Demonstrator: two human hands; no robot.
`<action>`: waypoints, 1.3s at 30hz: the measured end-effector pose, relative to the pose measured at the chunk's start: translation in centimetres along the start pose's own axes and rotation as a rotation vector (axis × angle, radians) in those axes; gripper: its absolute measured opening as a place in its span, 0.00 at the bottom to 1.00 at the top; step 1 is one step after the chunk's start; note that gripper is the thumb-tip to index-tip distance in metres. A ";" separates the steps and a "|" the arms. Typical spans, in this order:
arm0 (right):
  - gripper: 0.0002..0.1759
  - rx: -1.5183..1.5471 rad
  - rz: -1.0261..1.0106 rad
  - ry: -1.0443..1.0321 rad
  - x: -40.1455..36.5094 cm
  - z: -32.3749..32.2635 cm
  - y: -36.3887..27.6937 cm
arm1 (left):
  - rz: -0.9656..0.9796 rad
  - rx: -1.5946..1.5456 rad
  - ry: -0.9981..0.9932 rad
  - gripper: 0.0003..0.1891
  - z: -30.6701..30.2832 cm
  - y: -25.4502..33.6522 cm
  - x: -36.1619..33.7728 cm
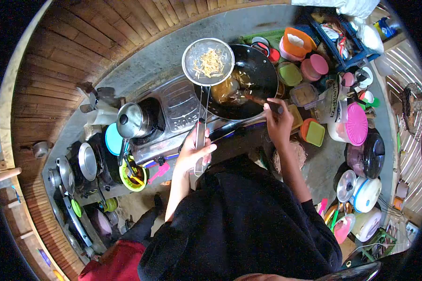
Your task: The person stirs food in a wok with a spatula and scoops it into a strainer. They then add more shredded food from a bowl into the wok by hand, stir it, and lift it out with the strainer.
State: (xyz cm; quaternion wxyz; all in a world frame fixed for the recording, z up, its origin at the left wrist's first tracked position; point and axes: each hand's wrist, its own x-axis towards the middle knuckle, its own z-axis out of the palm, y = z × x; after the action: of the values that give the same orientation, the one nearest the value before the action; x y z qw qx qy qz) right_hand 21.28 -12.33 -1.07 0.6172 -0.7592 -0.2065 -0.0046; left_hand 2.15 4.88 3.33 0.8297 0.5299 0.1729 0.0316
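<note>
Step in hand, my read: lifting fried strips out of oil. Round wire-mesh strainer with a long flat metal handle (pixel 193 55) carries a small heap of thin pale-yellow strips (pixel 211 64). It's up over the left rim of the deep black wok (pixel 266 70); can't tell if mesh touches rim. More strips lie loose in the shallow brown oil (pixel 225 92) in the wok, so the batch looks only partly out.

Fingers: left hand (pixel 193 152) closed round the strainer handle, thumb laid across the top, others wrapped behind. No visible gap. Right hand (pixel 279 124) closed on the dark end of a slim brown-handled utensil (pixel 256 99), which slants down into the wok. Its working end is lost among oil and strips; can't tell the shape.

Layout: wok on the right side of the silver metal stove (pixel 183 100), lidded steel saucepan (pixel 130 119) on its left side. Right of the stove, grey concrete desk (pixel 321 152) carries an orange box with a yellow-green lid (pixel 312 133) toward the near edge.

Next move, as I judge it: keep strainer level over the wok so drips land inside, utensil low to gather loose strips. Tilt risks spilling.
</note>
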 end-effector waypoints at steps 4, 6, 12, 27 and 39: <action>0.09 -0.056 0.088 0.018 1.7 0.8 -0.7 | -0.011 -0.008 0.003 0.19 0.1 -0.3 -0.2; 0.09 -0.007 0.082 0.020 2.3 1.2 -0.2 | -0.001 -0.010 0.019 0.19 0.2 -0.5 -0.3; 0.10 0.071 0.159 -0.042 2.1 0.5 -0.5 | -0.026 -0.040 -0.003 0.19 0.1 -0.5 -0.4; 0.08 -0.169 0.063 0.073 0.6 -2.6 -1.7 | -0.059 -0.003 -0.062 0.18 -0.8 -0.3 0.1; 0.12 0.144 0.233 -0.089 -0.5 -3.5 -1.1 | -0.066 0.045 -0.088 0.18 -1.9 0.6 0.7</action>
State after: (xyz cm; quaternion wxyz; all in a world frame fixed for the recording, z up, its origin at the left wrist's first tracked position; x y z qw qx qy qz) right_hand 21.28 -15.57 0.69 0.6568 -0.7311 -0.1437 0.1157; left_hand 2.32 7.00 2.97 0.8249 0.5433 0.1543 -0.0232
